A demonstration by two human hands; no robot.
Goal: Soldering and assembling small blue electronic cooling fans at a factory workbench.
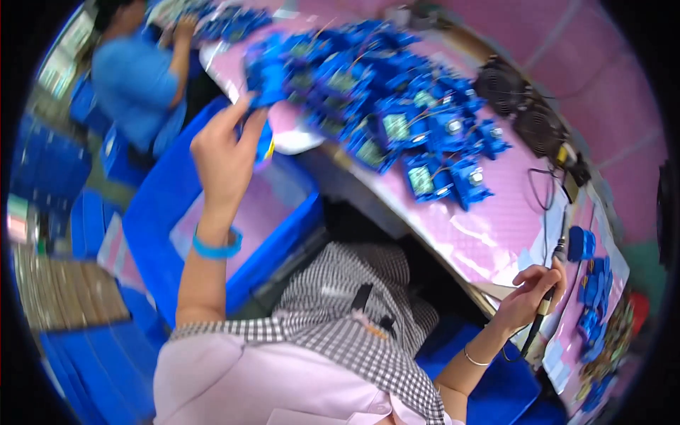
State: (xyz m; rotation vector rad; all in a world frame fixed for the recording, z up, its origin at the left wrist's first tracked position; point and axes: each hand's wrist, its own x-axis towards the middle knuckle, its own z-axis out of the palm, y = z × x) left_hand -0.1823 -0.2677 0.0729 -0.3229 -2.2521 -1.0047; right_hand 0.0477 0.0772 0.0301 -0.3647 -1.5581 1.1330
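Observation:
Up at the far left of the table, my left hand (225, 152) pinches a blue plastic part (268, 74) between thumb and fingers. Motion blurs the part, and its details cannot be made out. My right hand (528, 297) is closed around a soldering iron (545, 301) at the table's right. The iron's thin end points away from me, and a dark cable trails from its lower end. Between the hands and farther off lies a heap of blue plastic units (397, 106); several carry green circuit boards, thin wires and round silver parts.
Below my left hand stands a large blue bin (273, 248). Two black fans (499, 85) line the table's (489, 241) back edge. Blue pieces (595, 297) and loose wires lie at the far right. A person in blue (134, 78) works at the far left, near stacked cardboard (71, 294).

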